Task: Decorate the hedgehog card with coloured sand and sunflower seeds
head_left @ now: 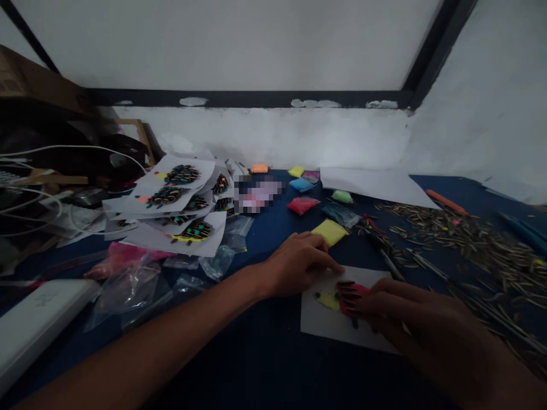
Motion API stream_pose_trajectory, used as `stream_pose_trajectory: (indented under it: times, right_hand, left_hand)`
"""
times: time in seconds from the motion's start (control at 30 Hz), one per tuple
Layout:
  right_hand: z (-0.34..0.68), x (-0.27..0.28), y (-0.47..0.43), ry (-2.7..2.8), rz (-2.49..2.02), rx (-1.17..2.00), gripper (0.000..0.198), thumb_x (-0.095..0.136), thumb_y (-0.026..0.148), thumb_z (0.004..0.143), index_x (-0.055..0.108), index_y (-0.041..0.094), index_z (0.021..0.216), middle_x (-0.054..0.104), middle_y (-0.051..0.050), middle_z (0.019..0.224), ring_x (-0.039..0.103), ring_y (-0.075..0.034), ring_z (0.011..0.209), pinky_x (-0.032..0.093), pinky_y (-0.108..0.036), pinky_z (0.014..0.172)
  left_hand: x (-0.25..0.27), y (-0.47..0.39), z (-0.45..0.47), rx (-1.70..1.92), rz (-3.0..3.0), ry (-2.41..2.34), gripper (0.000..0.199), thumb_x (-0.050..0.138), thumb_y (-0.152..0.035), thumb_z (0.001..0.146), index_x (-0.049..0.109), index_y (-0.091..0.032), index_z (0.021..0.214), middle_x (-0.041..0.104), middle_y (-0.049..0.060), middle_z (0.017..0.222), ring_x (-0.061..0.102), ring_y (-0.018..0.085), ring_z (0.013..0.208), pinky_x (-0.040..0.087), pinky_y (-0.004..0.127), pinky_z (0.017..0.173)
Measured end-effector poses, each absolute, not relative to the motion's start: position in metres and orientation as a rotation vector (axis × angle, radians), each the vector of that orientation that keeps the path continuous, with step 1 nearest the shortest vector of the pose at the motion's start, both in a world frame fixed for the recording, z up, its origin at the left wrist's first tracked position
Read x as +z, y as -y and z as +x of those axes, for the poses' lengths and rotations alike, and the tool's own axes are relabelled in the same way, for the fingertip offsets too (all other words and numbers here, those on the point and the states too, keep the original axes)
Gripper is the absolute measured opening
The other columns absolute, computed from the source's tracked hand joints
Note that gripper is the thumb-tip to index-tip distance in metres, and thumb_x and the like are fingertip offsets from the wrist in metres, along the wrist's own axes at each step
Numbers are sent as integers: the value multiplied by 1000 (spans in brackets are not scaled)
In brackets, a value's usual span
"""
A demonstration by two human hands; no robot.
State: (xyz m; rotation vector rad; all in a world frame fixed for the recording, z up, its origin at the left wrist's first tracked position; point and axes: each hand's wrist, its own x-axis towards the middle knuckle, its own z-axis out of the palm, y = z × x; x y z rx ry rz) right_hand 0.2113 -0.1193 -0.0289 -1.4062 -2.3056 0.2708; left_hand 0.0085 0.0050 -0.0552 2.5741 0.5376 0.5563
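A white sheet of paper (316, 322) lies on the blue table in front of me, bearing a hedgehog figure with a yellow clay face (328, 300) and a red clay body (359, 292). Several striped seeds (348, 295) stick out of the red clay in rows. My left hand (301, 262) rests at the paper's upper edge, its index finger stretched out onto the sheet. Over the right part of the figure, my right hand (410, 313) has its fingers pressed together at the red clay. What lies between those fingertips is hidden.
Loose sunflower seeds (482, 245) spread across the right side, with tweezers (427, 265) among them. Clay packets in yellow (330, 232), red (302, 205) and blue (302, 185) lie beyond. Finished hedgehog sheets (200, 246) are stacked left, near plastic bags (132, 287) and a white box-shaped device (43, 324).
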Motion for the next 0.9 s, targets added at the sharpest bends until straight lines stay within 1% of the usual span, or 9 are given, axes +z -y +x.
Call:
stream_pose_trajectory:
  times: [0.2,0.33,0.47,0.67,0.8,0.9]
  right_hand:
    - [212,-33,119,2402,-1374,68,32,43,23,98,74,28,93,69,-3,81,65,-11,59,45,-19,49]
    - [213,-38,118,2415,-1352,-55,32,41,25,100,72,27,93,64,-1,75,60,-10,55,40,-19,46]
    - [212,-41,119,2425,-1356,-109,34,39,26,101,70,26,87,61,-1,73,58,-11,54,38,-20,46]
    - [214,-47,121,2443,-1393,-148,31,40,25,100,69,27,89,61,-1,74,56,-11,55,35,-22,48]
    - [211,-46,121,2446,-1375,-226,36,36,25,101,67,25,84,59,0,70,53,-10,52,30,-22,45]
    - [208,-43,121,2442,-1370,-248,38,33,23,101,67,25,82,60,-1,70,56,-11,52,31,-22,44]
  left_hand:
    - [-55,-5,9,561,2575,-541,34,52,-9,90,76,-26,107,63,5,97,56,16,91,40,31,84]
    - [-54,-4,9,543,2578,-545,35,52,-8,89,75,-26,108,63,4,96,55,16,91,40,31,85]
    - [-55,-5,9,548,2571,-542,34,52,-9,90,75,-25,109,62,5,96,55,16,91,40,31,83]
    - [-55,-5,9,556,2569,-536,34,52,-10,90,76,-26,109,62,5,96,55,16,91,39,32,84]
    - [-54,-5,9,543,2577,-546,35,52,-9,89,76,-26,108,62,5,97,56,16,92,39,32,84]
    - [-54,-5,9,540,2575,-555,34,52,-10,90,76,-26,108,63,5,97,56,16,92,39,32,84]
